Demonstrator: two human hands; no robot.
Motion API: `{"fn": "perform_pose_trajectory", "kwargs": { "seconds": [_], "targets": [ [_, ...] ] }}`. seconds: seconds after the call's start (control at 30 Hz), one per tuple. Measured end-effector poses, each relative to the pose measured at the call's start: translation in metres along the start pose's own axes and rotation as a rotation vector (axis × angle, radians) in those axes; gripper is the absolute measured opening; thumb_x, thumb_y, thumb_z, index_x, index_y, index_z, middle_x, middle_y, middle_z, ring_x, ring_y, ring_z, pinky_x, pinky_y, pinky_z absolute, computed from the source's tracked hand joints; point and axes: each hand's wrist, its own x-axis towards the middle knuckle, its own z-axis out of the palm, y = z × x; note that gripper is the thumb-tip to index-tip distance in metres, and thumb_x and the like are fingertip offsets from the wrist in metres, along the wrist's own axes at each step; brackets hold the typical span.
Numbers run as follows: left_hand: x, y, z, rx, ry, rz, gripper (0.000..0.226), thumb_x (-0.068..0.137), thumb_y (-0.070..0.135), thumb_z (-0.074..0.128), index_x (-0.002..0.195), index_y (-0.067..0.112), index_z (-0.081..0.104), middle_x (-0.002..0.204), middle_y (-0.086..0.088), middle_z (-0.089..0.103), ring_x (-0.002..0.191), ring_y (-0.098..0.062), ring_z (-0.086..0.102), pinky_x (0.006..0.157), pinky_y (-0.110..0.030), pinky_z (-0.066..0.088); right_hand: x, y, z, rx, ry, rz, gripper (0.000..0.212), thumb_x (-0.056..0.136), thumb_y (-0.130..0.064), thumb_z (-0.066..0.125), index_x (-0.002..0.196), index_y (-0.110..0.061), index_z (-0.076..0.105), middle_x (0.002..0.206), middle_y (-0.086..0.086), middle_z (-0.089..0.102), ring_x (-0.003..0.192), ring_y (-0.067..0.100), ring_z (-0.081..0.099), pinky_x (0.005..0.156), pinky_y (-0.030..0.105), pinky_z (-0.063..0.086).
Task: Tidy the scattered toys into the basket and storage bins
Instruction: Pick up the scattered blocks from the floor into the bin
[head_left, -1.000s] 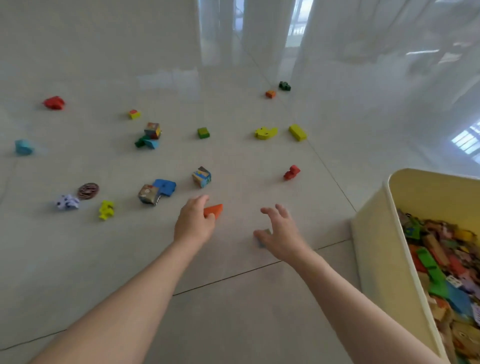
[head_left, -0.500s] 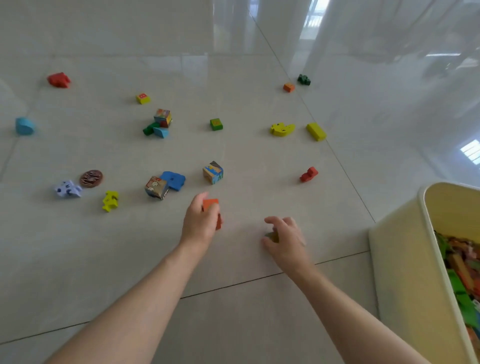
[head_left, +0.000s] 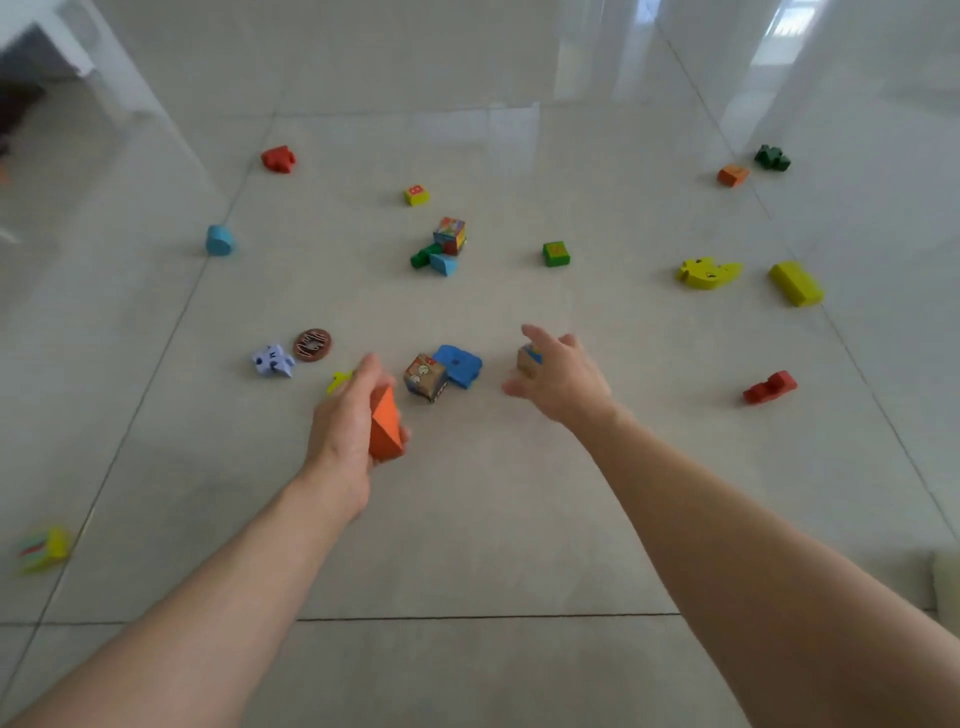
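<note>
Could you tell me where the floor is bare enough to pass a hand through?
Bare: the near tiles, and between the green cube and yellow animal. Crowded: around the picture cube, blue piece and left hand.

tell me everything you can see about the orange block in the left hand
The orange block is a plain wedge, matte like painted wood, with flat faces meeting at a sharp edge. It stands nearly upright, narrow end up, off the floor, gripped in the left hand: fingers behind it, thumb at its lower end. No markings show. Nothing else touches it.
</note>
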Motion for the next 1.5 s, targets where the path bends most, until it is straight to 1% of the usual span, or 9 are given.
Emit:
{"fn": "perform_pose_trajectory", "kwargs": {
  "seconds": [0.1,0.2,0.3,0.43,0.67,0.87,1.1,1.3,1.5],
  "targets": [
    [0.01,0.0,0.004,0.35,0.029,0.187,0.03,0.085,0.044,0.06,0.076,0.016,0.053,0.07,-0.003,0.049,0.033,-0.009,0.049,0.042,-0.02,0.038,-0.004,0.01,0.014,0.062,0.019,-0.006,0.043,0.081,-0.028,0.068,0.119,-0.021,0.049,0.101,0.008,0.054,0.091,0.028,0.056,0.077,0.036,0.049],
    [0.023,0.001,0.009,0.741,0.086,0.38,0.037,0.079,0.042,0.067,0.105,0.018,0.057,0.096,-0.007,0.058,0.072,-0.024,0.062,0.067,-0.033,0.05,-0.026,0.014,0.019,0.686,0.035,0.085,0.029,0.083,-0.016,0.067,0.107,-0.019,0.051,0.074,0.0,0.052,0.052,0.016,0.048,0.044,0.022,0.043],
    [0.034,-0.004,0.018,1.129,0.094,0.482,0.067,0.079,0.039,0.069,0.135,0.016,0.04,0.127,-0.013,0.045,0.111,-0.031,0.053,0.087,-0.036,0.042,-0.051,0.014,0.01,1.057,0.021,0.2,0.016,0.087,-0.015,0.061,0.098,-0.018,0.051,0.076,0.003,0.059,0.035,0.008,0.039,0.036,0.018,0.029],
    [0.045,-0.011,0.033,1.318,0.041,0.488,0.055,0.08,0.038,0.066,0.124,0.011,0.048,0.126,-0.014,0.051,0.112,-0.032,0.054,0.083,-0.036,0.044,-0.088,0.02,-0.005,1.15,-0.014,0.261,0.015,0.091,-0.025,0.058,0.101,-0.016,0.052,0.079,0.005,0.064,0.036,0.009,0.04,0.039,0.02,0.029],
    [0.013,-0.008,0.043,1.016,0.034,0.424,0.032,0.079,0.028,0.067,0.106,0.01,0.064,0.099,-0.01,0.064,0.098,-0.031,0.06,0.077,-0.031,0.045,-0.129,0.026,-0.016,1.251,0.078,0.352,0.025,0.09,-0.03,0.057,0.108,-0.014,0.052,0.08,0.006,0.064,0.036,0.007,0.04,0.036,0.018,0.029],
    [-0.083,0.003,0.101,0.449,-0.494,0.386,0.008,0.087,0.014,0.059,0.08,0.016,0.06,0.065,-0.002,0.057,0.033,0.0,0.046,0.043,-0.018,0.042,-0.198,0.033,-0.075,1.287,0.323,0.243,0.017,0.092,-0.03,0.053,0.098,-0.014,0.053,0.077,0.008,0.06,0.036,0.01,0.036,0.036,0.018,0.026],
    [-0.25,-0.019,0.194,0.244,-1.075,0.385,0.001,0.089,0.023,0.058,0.088,0.022,0.058,0.082,-0.001,0.063,0.065,-0.008,0.058,0.055,-0.016,0.05,-0.315,0.134,-0.147,1.008,1.002,0.406,0.03,0.089,-0.034,0.057,0.113,-0.016,0.05,0.088,0.008,0.063,0.054,0.009,0.047,0.036,0.015,0.036],
    [-0.321,-0.061,0.232,0.541,-1.372,0.275,0.105,0.062,0.072,0.043,0.149,0.024,0.009,0.145,-0.003,0.039,0.131,-0.024,0.042,0.107,-0.033,0.035,-0.359,0.191,-0.156,0.921,1.007,0.533,0.032,0.093,-0.035,0.051,0.119,-0.015,0.047,0.094,0.005,0.064,0.072,0.014,0.061,0.059,0.023,0.052],
    [-0.294,-0.043,0.222,0.669,-1.284,0.392,0.085,0.076,0.063,0.034,0.149,0.022,0.016,0.155,0.002,0.023,0.14,-0.013,0.025,0.106,-0.025,0.021,-0.354,0.189,-0.156,0.644,1.002,0.5,0.044,0.097,-0.036,0.044,0.136,-0.018,0.039,0.135,-0.001,0.045,0.118,0.013,0.047,0.099,0.034,0.042]
  ]
}}
